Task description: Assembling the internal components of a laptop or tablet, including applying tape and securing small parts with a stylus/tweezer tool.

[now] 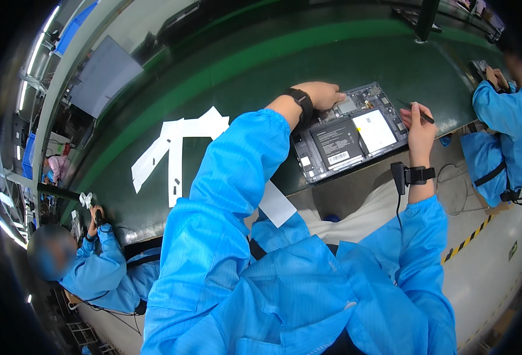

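Observation:
An opened tablet or thin laptop [364, 155] lies at the near edge of the green bench, its inside facing up. In it show a black battery [336, 137], a large white label [378, 131] and a circuit board along the far side. My left hand [322, 94] is over the far left part of the device, fingers drawn together and bent down at the board. Its fingertips are mostly hidden, so what they pinch cannot be seen. Off the device's right edge, my right hand [419, 121] grips dark tweezers [428, 119], their thin tip pointing left above the bench.
White paper strips [176, 160] with small dark pieces on them lie left of my left arm. Another white sheet [277, 205] hangs by the bench edge. Co-workers in blue sit at far left [98, 269] and far right [500, 127]. A green post [426, 21] stands at the back.

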The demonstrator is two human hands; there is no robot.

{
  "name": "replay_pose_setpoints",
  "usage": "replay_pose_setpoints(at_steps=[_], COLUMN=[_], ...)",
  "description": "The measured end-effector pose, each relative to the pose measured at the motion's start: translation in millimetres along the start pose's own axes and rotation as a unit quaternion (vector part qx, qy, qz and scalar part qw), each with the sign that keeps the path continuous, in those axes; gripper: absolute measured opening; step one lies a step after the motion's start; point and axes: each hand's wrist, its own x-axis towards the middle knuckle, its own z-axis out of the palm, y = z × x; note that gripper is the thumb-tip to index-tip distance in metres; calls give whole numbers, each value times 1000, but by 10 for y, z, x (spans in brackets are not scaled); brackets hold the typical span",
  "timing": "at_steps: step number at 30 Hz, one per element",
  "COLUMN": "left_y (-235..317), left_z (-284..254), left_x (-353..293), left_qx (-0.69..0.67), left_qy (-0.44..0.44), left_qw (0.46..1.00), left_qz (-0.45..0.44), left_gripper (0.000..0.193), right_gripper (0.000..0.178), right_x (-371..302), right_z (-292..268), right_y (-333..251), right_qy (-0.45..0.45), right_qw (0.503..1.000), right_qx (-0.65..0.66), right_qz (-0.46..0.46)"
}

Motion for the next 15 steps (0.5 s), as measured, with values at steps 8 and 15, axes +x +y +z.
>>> replay_pose_setpoints(at_steps=[8, 15], left_y=[-200, -172], left_z=[-45, 4], left_x=[100, 134], left_qx=[-75, -93], left_qy=[31, 5], left_qw=[997, 996], left_qz=[-1, -9], left_gripper=[64, 58], right_gripper=[35, 36], right_x=[4, -26], right_z=[2, -9], right_y=[-36, -22], right_qy=[-4, 7], right_qw=[999, 1000], right_qx=[10, -2], right_qz=[35, 16])
